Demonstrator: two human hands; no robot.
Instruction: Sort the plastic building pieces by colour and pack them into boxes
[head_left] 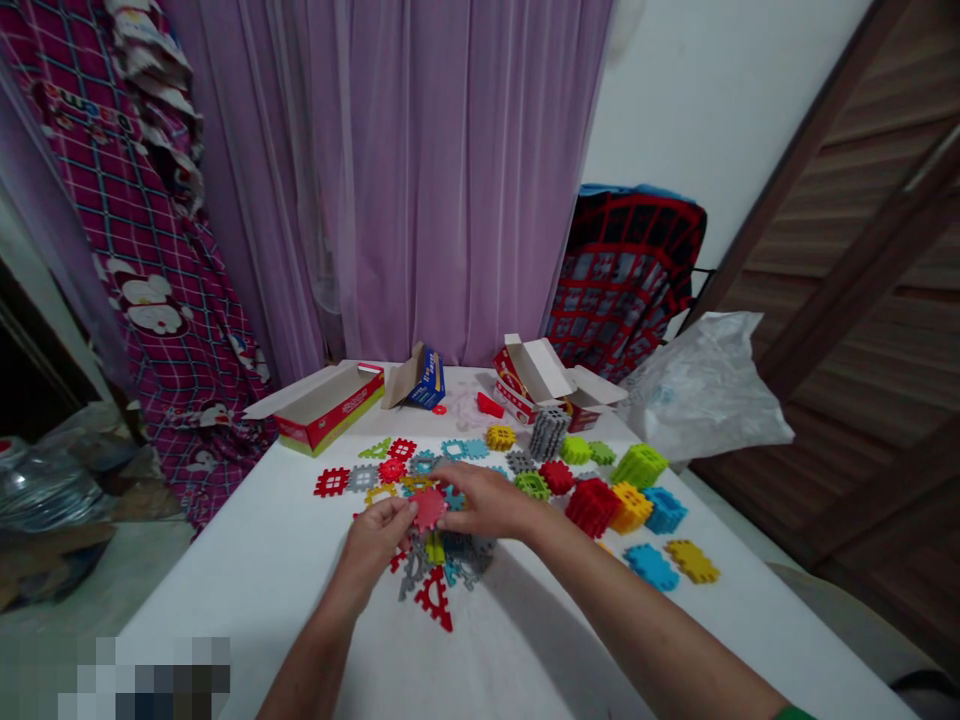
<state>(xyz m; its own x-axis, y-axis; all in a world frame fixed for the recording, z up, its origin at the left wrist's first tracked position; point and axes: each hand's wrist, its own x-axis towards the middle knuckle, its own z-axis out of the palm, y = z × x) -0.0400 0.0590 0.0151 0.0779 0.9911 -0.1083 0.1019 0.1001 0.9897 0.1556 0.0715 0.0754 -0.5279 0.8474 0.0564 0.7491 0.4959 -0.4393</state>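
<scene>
Over the middle of the table I hold a red notched plastic building piece (428, 509). My left hand (377, 532) pinches its left edge between thumb and fingers. On the opposite side, my right hand (486, 497) has its thumb at the piece's right edge, with the fingers curved round above it. Beneath and around both hands lies a loose pile of flat interlocking pieces, among them a red triangle (435, 600), a grey piece (412, 570) and a yellow-green piece (435, 548). Part of the pile is hidden by my hands.
Stacks of sorted pieces stand to the right: grey (550, 435), red (594, 507), yellow (631, 507), blue (664, 510), green (640, 465). Open boxes, red-and-green (330, 408), blue (430, 378) and red (517, 395), line the back. A plastic bag (705, 390) is at the right edge.
</scene>
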